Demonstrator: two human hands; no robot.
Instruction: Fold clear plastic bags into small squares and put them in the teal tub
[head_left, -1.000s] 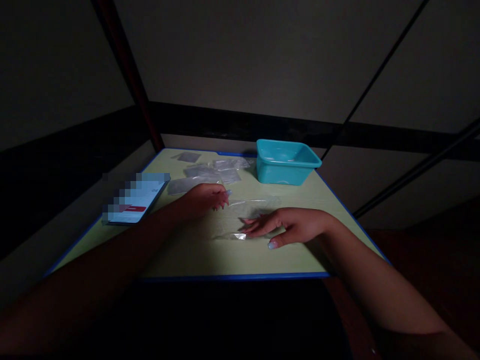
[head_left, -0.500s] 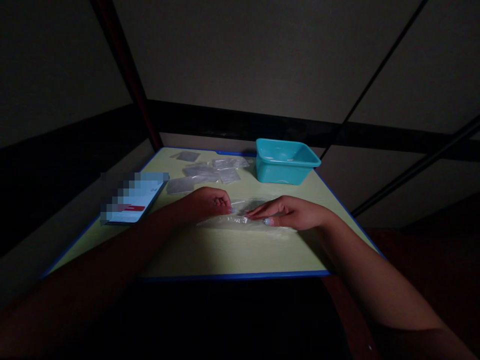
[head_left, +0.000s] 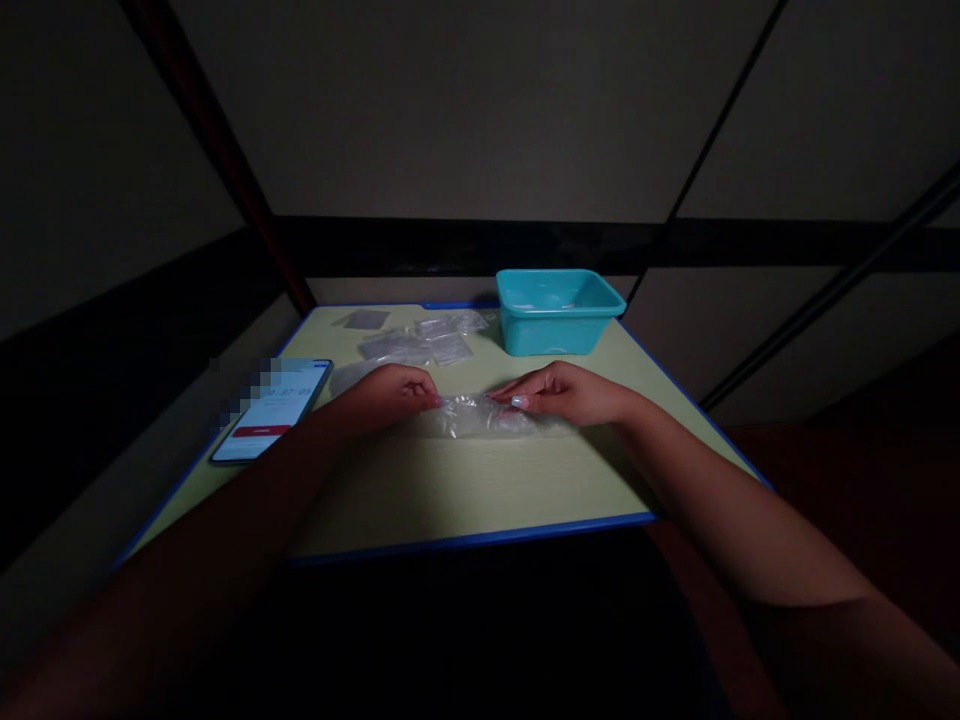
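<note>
A clear plastic bag lies across the middle of the table, crinkled and shiny between my hands. My left hand has its fingers curled in and pinches the bag's far edge at its left part. My right hand pinches the same edge farther right, between the thumb and the stretched fingers. Whether anything lies inside the bag I cannot make out.
Several flat clear packets lie loosely at the back left of the table. A turquoise plastic bin stands at the back right. A lit phone rests by the left edge, partly behind my forearm.
My hands have drawn the bag's edge up and a little apart, and its near side shows more creases. My right thumb now pinches the edge. The whole view has shifted slightly.
</note>
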